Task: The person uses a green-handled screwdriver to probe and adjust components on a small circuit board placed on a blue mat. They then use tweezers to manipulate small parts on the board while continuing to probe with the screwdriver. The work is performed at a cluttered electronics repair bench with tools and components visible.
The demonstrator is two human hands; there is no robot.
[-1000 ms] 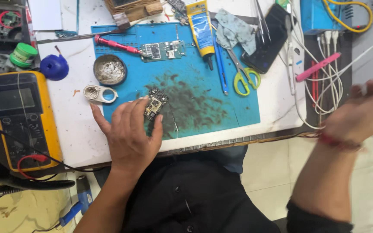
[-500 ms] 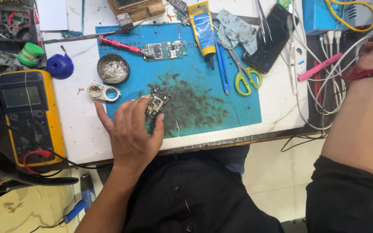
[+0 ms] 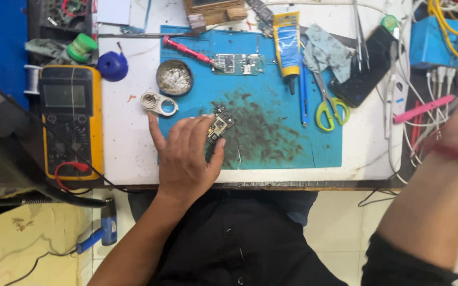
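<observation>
Grey multimeter screen [image 3: 64,96] far left; yellow-blue tube [image 3: 287,45] top centre.
</observation>
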